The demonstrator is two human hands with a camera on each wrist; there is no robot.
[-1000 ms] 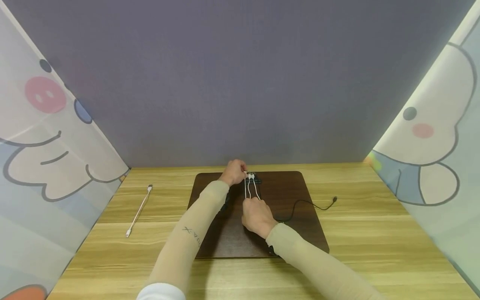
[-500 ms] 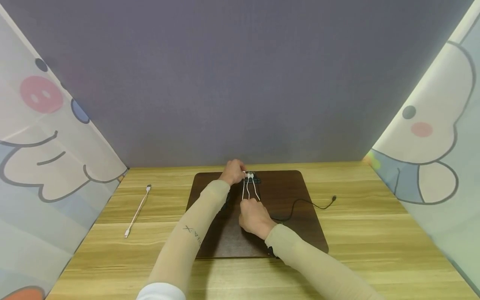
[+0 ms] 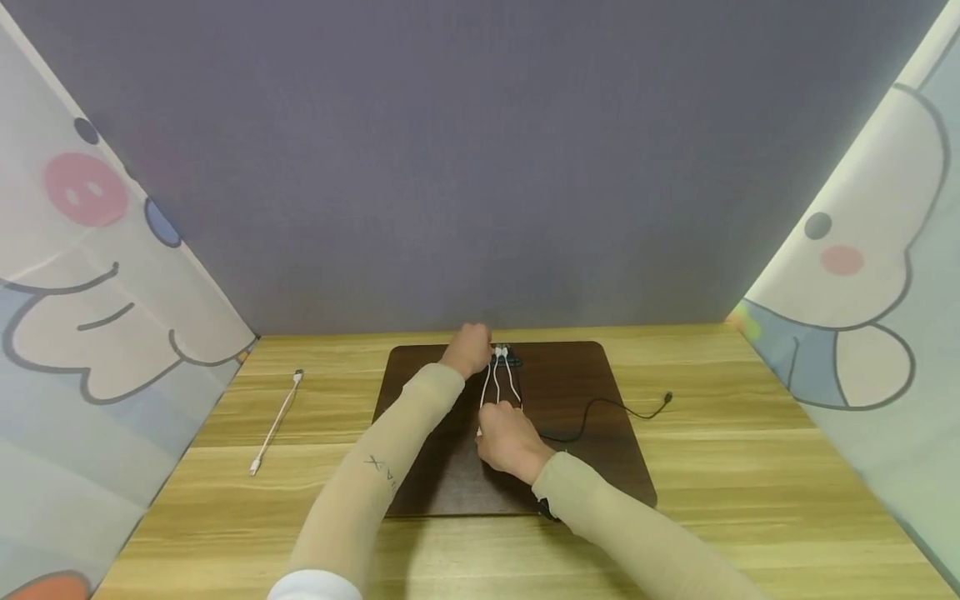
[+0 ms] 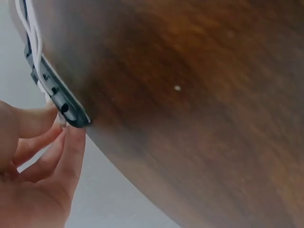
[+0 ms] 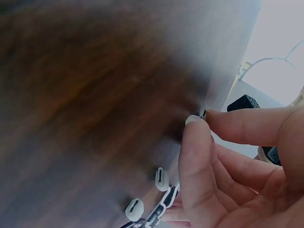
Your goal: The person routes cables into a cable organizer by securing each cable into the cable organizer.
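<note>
In the head view, my left hand (image 3: 468, 350) is at the far edge of a dark brown board (image 3: 570, 383). It pinches a white cable's end at a dark cable holder (image 4: 66, 107); its fingertips mostly hide that piece. Several white cables (image 3: 497, 383) run from the holder towards my right hand (image 3: 510, 437), over the board's middle. Thumb and index finger of the right hand pinch a small cable connector (image 5: 204, 114) with a metallic glint, mostly covered. Beside those fingers in the right wrist view lie two white oval plugs, one plug (image 5: 162, 179) nearer the hand.
A short white USB cable (image 3: 276, 423) lies on the wooden table (image 3: 315, 475), left of the board. A thin black cable (image 3: 607, 403) trails from the board's right side onto the table. A grey partition (image 3: 480, 167) rises behind.
My left hand has shifted slightly nearer and rotated, hiding its fingertips. The right hand has moved a little left and nearer. The leftmost white cable, straight before, now slants and bends.
</note>
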